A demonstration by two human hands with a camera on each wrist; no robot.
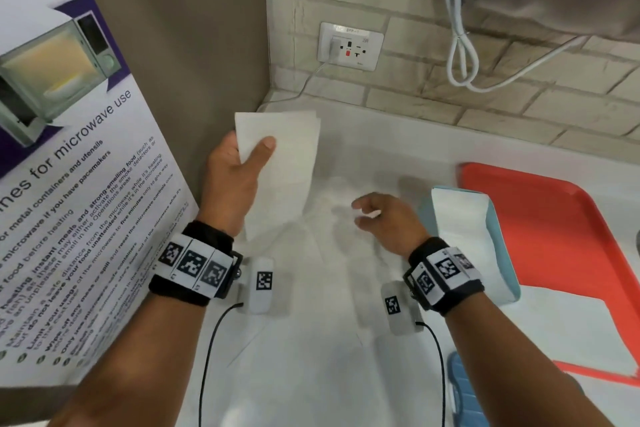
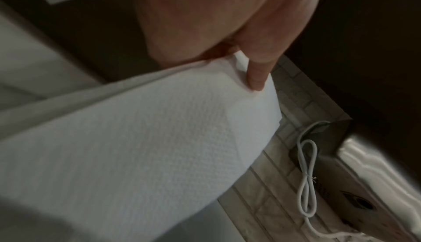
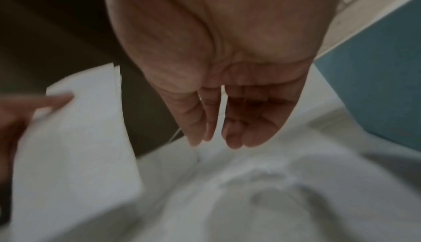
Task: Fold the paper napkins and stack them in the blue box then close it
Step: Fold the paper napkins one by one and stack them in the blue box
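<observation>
White table point(image 1: 398, 135), tiled back wall, brown side wall on the left. Microwave poster point(image 1: 69, 184) leaning at far left. Red tray point(image 1: 561, 218) at right, on the table. Wall socket point(image 1: 350, 46) above the back edge, plug in; looped white cable point(image 1: 462, 55) hanging from a metal unit at upper right.

Blue box point(image 1: 498, 232) standing open at the tray's left edge, white napkins point(image 1: 460, 229) already inside. Blue piece at bottom right, likely the lid point(image 1: 464, 388); partly cut off.

Loose napkins point(image 1: 332, 246) spread flat over the table centre, blurred, count not readable.

Folded napkin point(image 1: 287, 170) lifted clear of the table, hanging long and narrow, several layers showing at the top edge.

Left hand point(image 1: 239, 177) pinching that napkin's upper corner, thumb in front, fingers behind. Right hand point(image 1: 384, 218) hovering just above the loose napkins, fingers relaxed and slightly bent, holding nothing.

Step in hand, by judgement: folding mid-way, stacking partly done, box not yet closed. Next move probably calls for the free hand to catch the hanging lower end, bring it up to halve the strip, then carry it right into the box. Thin paper, limp; easy to skew the layers.
</observation>
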